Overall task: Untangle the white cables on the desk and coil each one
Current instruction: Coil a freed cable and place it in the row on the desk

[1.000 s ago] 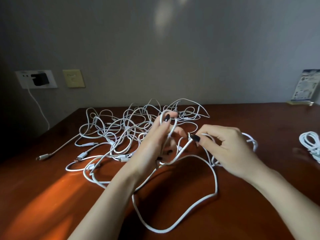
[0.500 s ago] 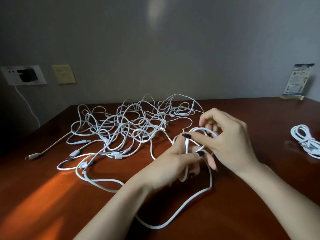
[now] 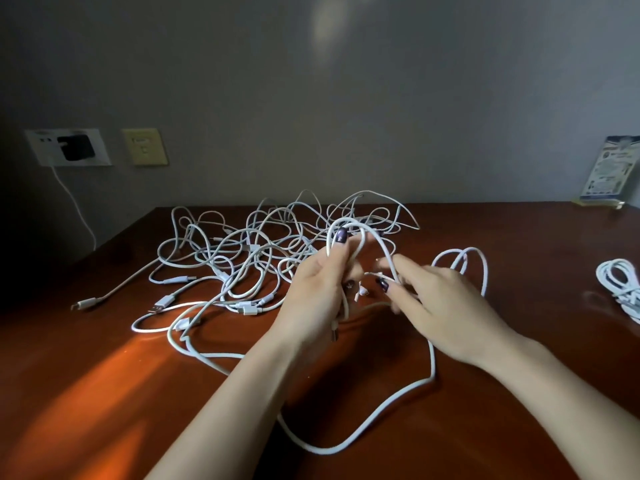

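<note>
Between both sets of fingers point(image 3: 337, 249), held a thin white cable point(image 3: 377, 244) looped upward: curled the left hand point(image 3: 318, 289) round its turns as anchor, pinched the strand with the right hand point(image 3: 446, 306) to guide winding; tangled white cable heap point(image 3: 242, 251) just beyond.

A tangle of white cables point(image 3: 259, 258) crowds the far left half of the desk point(image 3: 104, 393), a loose cable point(image 3: 430, 362) loops toward the near edge, a coiled cable point(image 3: 618, 282) sits at the right edge, and bare wood between gives passage.
</note>
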The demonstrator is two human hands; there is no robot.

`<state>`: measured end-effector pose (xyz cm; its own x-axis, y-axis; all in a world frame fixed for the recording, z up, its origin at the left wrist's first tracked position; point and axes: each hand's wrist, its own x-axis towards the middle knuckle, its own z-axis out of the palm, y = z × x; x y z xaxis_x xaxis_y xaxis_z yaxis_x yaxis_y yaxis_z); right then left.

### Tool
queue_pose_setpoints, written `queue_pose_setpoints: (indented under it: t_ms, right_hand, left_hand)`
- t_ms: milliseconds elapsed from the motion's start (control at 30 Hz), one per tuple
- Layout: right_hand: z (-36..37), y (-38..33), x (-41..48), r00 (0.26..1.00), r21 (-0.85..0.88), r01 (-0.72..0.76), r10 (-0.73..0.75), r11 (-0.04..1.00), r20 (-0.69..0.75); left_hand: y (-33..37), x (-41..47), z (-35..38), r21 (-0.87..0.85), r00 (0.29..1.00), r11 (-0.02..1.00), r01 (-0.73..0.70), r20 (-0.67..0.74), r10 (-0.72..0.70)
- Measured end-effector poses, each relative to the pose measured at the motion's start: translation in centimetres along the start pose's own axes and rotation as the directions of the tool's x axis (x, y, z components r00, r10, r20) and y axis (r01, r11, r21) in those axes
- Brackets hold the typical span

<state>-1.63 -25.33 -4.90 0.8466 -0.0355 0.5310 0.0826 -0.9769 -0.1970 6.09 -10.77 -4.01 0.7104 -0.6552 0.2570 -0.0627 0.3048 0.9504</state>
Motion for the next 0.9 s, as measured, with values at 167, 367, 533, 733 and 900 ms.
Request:
queue_pose_setpoints:
  t_ms: [167, 367, 533, 733, 900]
  right_hand:
    - [-0.2, -1.2, -0.3, 0.989, -0.116, 0.083, -0.097, 0.990, -0.115]
    - [0.4, -1.3, -0.7, 0.981, -0.259, 0.105, -0.143, 0.960, -0.132]
    - [0.7, -1.3, -0.4, 0.957, -0.308, 0.125, -0.196, 0.943, -0.214]
    - [-0.4, 1.4, 0.2, 0.935, -0.387, 0.150, -0.258, 0.910, -0.244]
    - [-0.9, 2.2, 0.3, 0.942, -0.182, 0.160, -0.205, 0.970, -0.266]
  left_hand:
    - [0.1, 0.0, -0.1, 0.120, 0.999, 0.992, -0.032, 0.044, 0.027]
    - [0.2, -0.5, 0.4, 0.088, 0.983, 0.996, -0.005, 0.182, -0.011]
    - [0.3, -0.2, 0.3, 0.100, 0.996, 0.995, -0.023, 0.083, 0.014]
    - [0.5, 0.6, -1.5, 0.088, 0.983, 0.993, -0.078, -0.158, 0.091]
    - [1.2, 1.0, -2.0, -0.429, 0.993, 0.903, -0.027, -0.119, -0.026]
